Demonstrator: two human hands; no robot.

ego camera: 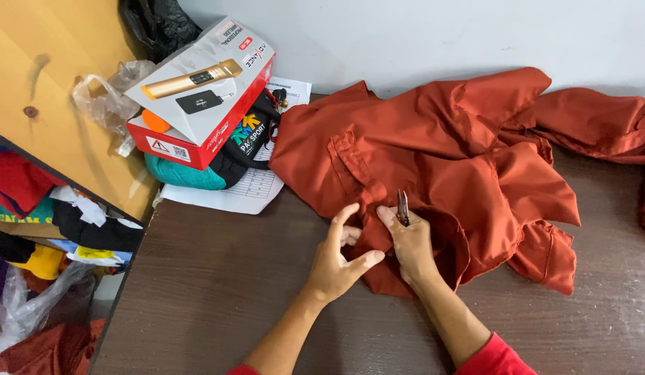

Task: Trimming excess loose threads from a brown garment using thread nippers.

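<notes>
A rust-orange garment [447,153] lies crumpled across the dark brown table [211,292], with a flap pocket [350,167] facing up. My left hand [338,260] pinches a fold at the garment's lower edge between thumb and fingers. My right hand [409,243] rests on the cloth just to the right and grips small metal thread snips [403,207], blades pointing away from me over the fabric. The two hands nearly touch.
A red and white microphone box [204,90] sits on a dark bag [246,142] and paper sheets [256,187] at the table's back left. A yellow wooden board [58,90] leans at the left. Clothes and plastic bags [30,298] pile on the floor.
</notes>
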